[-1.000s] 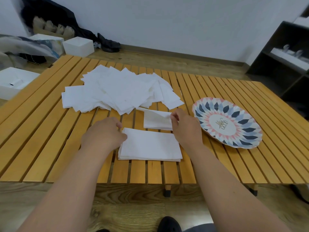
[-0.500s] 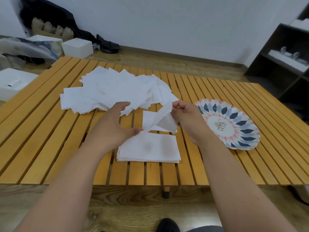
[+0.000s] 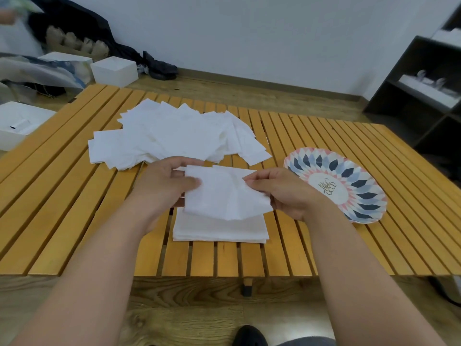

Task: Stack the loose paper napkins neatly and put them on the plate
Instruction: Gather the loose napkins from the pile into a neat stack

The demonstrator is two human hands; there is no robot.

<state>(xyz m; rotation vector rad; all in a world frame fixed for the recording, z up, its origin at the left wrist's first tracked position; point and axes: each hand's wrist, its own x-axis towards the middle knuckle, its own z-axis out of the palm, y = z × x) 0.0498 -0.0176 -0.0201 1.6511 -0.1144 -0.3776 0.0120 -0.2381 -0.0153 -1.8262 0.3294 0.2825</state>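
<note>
Single view only: head-worn wide-angle camera, no second view to overlap. Looks forward and down from above near edge of slatted tabletop (image 3: 74,196), facing far edge and white wall (image 3: 249,33) beyond. Close: forearms enter from bottom corners, left hand (image 3: 164,188) and right hand (image 3: 284,193) sit mid-frame. Floor below near edge visible. Wide lens bows tabletop edges; right corner cropped.

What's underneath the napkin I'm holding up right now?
Under the held napkin lies the neat stack on the slatted table. The stack's near part shows; its far part is covered by the napkin and both hands.
</note>
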